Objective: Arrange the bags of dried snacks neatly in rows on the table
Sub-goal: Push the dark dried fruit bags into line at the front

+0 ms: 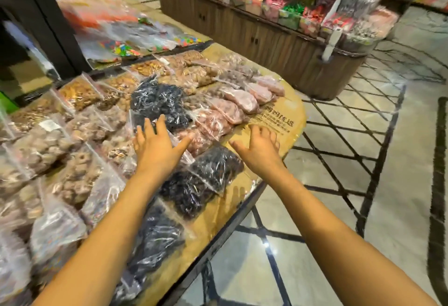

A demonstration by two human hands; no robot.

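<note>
The surface (286, 111) is covered with brown cardboard and is almost full of clear bags of dried snacks. They lie in slanted rows that run from the near left to the far right.

At the far left end there are bags of colourful sweets (121, 48), blurry here. Behind the surface stands a wooden shop stand (266, 39) heaped with bright packets. The floor (363, 184) has pale tiles with dark lines.

The brown snack bags (80, 92) fill the left side, row after row, each one leaning on the next. The pink snack bags (240, 99) make one row near the right edge, with their long sides lying across the row. A big dark bag (160, 102) sits on top of the others in the middle, so it breaks up the rows. Three more dark snack bags (215, 167) lie in a line along the near edge, overlapping each other.

The left hand (157, 145) is flat with its fingers spread wide. It is over the bags just below the big dark bag and holds nothing. The right hand (259, 148) is also spread wide and empty. It is over a bare bit of cardboard, just right of the nearest pink bag. I cannot tell if it touches the cardboard. The two hands are apart, with a dark bag between them.
</note>
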